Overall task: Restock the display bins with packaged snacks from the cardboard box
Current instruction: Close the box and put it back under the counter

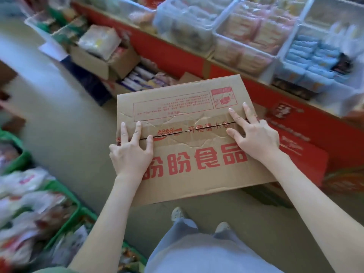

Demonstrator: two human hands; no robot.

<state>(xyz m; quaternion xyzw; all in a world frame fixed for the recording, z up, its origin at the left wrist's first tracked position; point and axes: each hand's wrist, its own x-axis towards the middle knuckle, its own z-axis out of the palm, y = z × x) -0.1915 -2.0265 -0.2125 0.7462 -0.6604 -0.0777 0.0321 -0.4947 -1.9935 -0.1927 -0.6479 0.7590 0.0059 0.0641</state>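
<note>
1. The cardboard box (197, 138) sits at the centre of the view, closed, its top printed with large red characters; a strip of clear tape runs along the middle seam, which shows as a thin dark slit from the 9 o'clock end towards 3 o'clock.
2. The left hand (131, 152) lies flat on the box top at its 9 o'clock end; its fingers (137, 130) are spread apart and their tips sit on the seam, the thumb at the slit; it grips nothing.
3. The right hand (256, 136) rests on the box top at the 3 o'clock end; its fingers (235, 116) are likewise splayed, the longest reaching across the seam towards 12 o'clock, the thumb lying just below it; nothing is clamped in it.
4. Clear plastic display bins (244, 46) stand in a row at 1 o'clock on a red shelf front (173, 54), filled with packaged snacks (313, 54); the wrappers are too blurred to read.
5. At 11 o'clock an open carton (102, 62) holds more packets; whether it touches the shelf I cannot tell.
6. Green crates (65, 198) of bagged goods line the edge at 8 o'clock.
7. At 6 o'clock the person's pale trousers (197, 253) and two shoes (178, 213) show above a grey floor (59, 125).
</note>
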